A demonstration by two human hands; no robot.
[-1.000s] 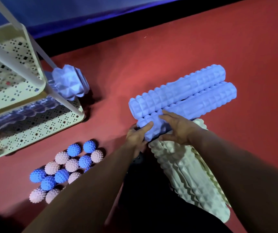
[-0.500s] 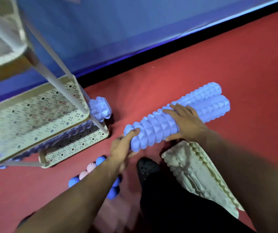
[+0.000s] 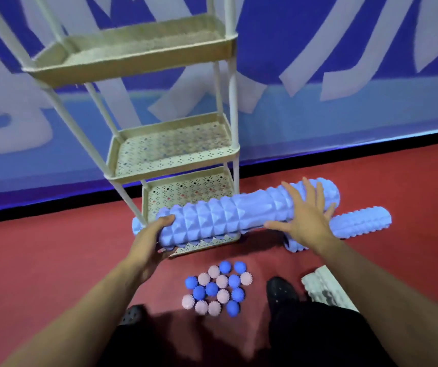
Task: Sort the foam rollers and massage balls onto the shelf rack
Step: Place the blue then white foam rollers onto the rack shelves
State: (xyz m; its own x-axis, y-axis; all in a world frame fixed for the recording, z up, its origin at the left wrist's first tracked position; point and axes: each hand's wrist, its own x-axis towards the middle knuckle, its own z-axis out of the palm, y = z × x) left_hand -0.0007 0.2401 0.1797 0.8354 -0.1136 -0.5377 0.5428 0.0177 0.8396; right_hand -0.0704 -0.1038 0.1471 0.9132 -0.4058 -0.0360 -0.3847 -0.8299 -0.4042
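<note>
I hold a long blue foam roller level in front of the bottom tier of the cream shelf rack. My left hand grips its left end from below, thumb on top. My right hand lies flat over its right part, fingers spread and straight. A blue roller end shows left of the rack leg and another blue end shows under my right wrist. A second blue roller lies on the red floor to the right. Blue and pink spiky massage balls cluster on the floor in front of me.
The rack's middle tier and top tier hold nothing that I can see. A cream ridged roller lies at the lower right by my black shoe. A blue banner wall stands behind the rack.
The blue roller has come up off the pile on the floor and moved left to the front of the rack's bottom tier. My view has swung up toward the rack.
</note>
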